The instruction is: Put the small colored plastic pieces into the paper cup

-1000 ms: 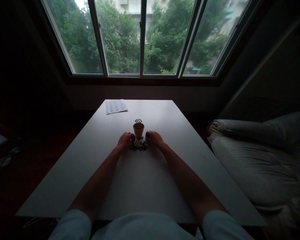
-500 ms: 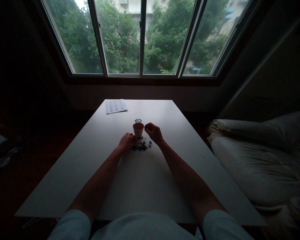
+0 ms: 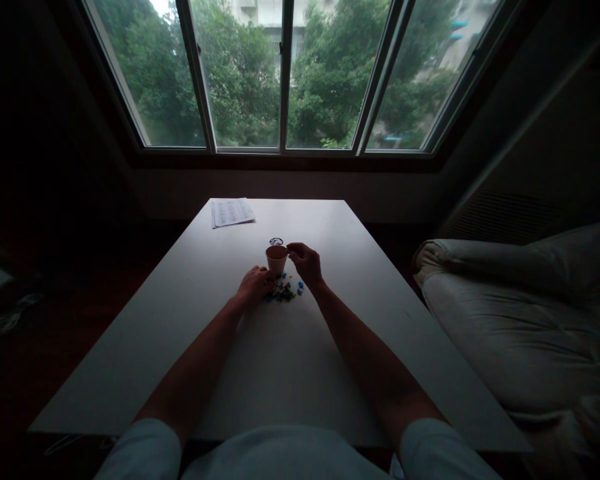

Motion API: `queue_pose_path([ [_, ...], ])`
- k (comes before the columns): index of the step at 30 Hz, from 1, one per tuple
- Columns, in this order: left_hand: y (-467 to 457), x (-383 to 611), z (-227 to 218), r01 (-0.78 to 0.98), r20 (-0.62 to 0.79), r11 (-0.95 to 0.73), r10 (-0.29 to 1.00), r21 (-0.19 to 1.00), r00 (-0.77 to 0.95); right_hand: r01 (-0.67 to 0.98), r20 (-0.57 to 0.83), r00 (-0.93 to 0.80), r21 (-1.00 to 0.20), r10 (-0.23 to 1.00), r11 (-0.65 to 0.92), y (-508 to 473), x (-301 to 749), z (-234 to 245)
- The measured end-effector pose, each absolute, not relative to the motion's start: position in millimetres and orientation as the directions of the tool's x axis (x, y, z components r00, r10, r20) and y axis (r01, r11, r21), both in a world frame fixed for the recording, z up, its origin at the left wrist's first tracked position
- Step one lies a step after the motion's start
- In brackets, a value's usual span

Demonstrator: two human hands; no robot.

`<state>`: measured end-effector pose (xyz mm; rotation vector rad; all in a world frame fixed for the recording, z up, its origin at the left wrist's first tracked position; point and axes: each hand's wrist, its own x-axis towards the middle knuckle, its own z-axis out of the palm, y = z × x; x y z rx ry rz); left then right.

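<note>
A small light-coloured cup [image 3: 276, 264], brown inside, stands upright on the white table [image 3: 290, 360]. In front of its base lies a loose heap of tiny colourful pieces [image 3: 285, 292], blue, green, yellow and red, too small to name. My left hand [image 3: 255, 284] rests at the left of the heap, close to the cup's base, with its fingers bent together; what they pinch, if anything, is hidden. At the cup's right rim my right hand [image 3: 306, 263] has thumb and fingertips pinched together. Anything between them is too small to make out.
Behind the cup lies a small dark-rimmed round item [image 3: 276, 241]. Printed sheets of paper [image 3: 233, 213] lie at the table's far left corner. A padded pale couch [image 3: 520, 327] stands to the right, and a wide window [image 3: 285, 80] is beyond the table.
My right hand has moved slightly left, bringing its fingertips to the cup's rim. My left hand has barely shifted beside the heap. The cup stands where it was.
</note>
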<state>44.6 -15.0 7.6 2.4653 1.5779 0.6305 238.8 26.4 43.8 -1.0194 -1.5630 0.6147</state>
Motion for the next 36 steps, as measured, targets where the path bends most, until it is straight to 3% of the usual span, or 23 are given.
queue_pose_path([
  [5, -10, 42, 0, 0.8, 0.344, -0.442, 0.885, 0.406, 0.315, 0.225, 0.437, -0.128, -0.861, 0.89, 0.455, 31, 238, 39],
  [11, -7, 43, 0, 0.756, 0.454, -0.472, 0.852, 0.453, 0.26, 0.22, 0.426, -0.126, -0.869, 0.896, 0.444, 32, 238, 36],
  [22, 1, 61, 13, 0.456, 0.509, -0.398, 0.847, 0.796, -0.15, 0.224, 0.381, 0.031, -0.904, 0.924, 0.365, 45, 253, 13],
  [30, 6, 66, 19, 0.4, 0.454, -0.35, 0.867, 0.847, -0.203, 0.241, 0.369, 0.024, -0.904, 0.929, 0.353, 46, 255, 8],
  [36, 5, 67, 18, 0.47, 0.431, -0.308, 0.884, 0.827, -0.18, 0.31, 0.388, 0.049, -0.882, 0.92, 0.355, 46, 257, 10],
])
